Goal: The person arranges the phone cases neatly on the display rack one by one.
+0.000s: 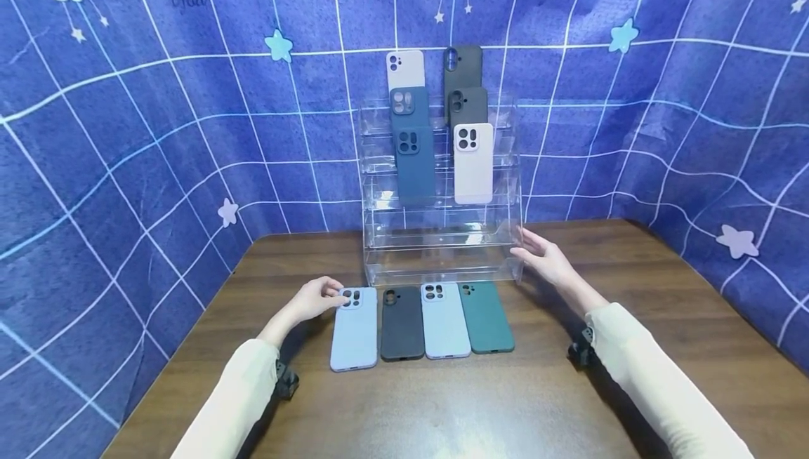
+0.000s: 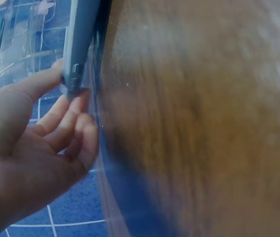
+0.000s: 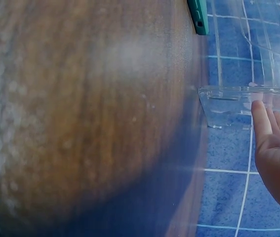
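My left hand (image 1: 316, 297) pinches the upper left corner of a light blue phone case (image 1: 354, 340), thumb on its face and fingers at its edge. The left wrist view shows that case (image 2: 80, 44) edge-on between thumb and fingertips. To its right lie a black phone case (image 1: 402, 329), a pale blue phone case (image 1: 447, 329) and a green phone case (image 1: 489, 322). By the lower right side of a clear tiered display stand (image 1: 436, 262), my right hand (image 1: 546, 260) has its fingers extended along the side panel. The right wrist view shows a straight finger against the clear plastic.
Upper tiers hold several more cases: two dark blue phone cases (image 1: 416, 171), a white one (image 1: 404, 69), two black ones (image 1: 468, 104) and a pale pink one (image 1: 473, 175). A blue patterned cloth (image 1: 158, 129) hangs behind the brown wooden table (image 1: 468, 410).
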Demonstrator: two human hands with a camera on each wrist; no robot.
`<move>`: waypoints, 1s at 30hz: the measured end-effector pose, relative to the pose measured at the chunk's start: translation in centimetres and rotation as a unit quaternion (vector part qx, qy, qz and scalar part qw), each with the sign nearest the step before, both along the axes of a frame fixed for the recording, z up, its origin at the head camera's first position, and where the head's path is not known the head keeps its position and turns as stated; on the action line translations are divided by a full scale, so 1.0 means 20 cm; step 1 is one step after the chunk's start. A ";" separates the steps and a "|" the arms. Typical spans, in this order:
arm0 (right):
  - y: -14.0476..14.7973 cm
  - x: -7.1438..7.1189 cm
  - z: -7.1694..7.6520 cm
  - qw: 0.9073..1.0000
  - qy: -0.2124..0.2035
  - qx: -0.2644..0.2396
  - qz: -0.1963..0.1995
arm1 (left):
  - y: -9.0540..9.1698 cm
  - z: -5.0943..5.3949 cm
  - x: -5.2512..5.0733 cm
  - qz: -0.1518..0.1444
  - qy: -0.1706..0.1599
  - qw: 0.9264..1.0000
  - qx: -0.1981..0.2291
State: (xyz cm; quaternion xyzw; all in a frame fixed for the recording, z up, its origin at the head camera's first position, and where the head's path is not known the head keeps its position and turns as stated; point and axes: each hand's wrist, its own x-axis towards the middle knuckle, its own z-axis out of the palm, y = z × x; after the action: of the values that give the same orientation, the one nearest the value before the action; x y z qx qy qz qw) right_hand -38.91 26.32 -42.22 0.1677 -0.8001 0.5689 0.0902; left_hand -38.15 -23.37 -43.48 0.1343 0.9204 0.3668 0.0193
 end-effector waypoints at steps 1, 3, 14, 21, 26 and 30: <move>0.00 0.00 0.00 1.000 0.001 0.001 -0.002 | 0.00 0.00 0.00 0.002 -0.007 1.000 0.019; 0.00 0.00 -0.01 1.000 0.002 0.002 -0.004 | -0.01 -0.01 -0.01 0.006 -0.020 0.998 0.058; 0.00 -0.01 -0.01 1.000 -0.009 -0.008 -0.004 | 0.00 0.01 -0.01 0.025 -0.025 0.986 0.164; 0.00 0.00 -0.01 1.000 -0.006 0.000 -0.004 | 0.03 0.08 0.03 0.035 -0.021 0.979 0.202; 0.00 0.00 -0.01 1.000 -0.006 0.005 -0.010 | 0.05 0.14 0.04 0.029 -0.005 0.972 0.232; 0.00 0.00 -0.01 1.000 -0.006 0.003 -0.013 | 0.06 0.14 0.00 0.034 0.012 0.969 0.243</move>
State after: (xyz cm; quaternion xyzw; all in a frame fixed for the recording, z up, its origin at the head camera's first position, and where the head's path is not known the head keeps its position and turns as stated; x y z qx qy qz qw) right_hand -38.97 26.22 -42.35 0.1545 -0.8046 0.5659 0.0923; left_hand -38.08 -22.08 -40.63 0.1080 0.8076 0.5785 -0.0377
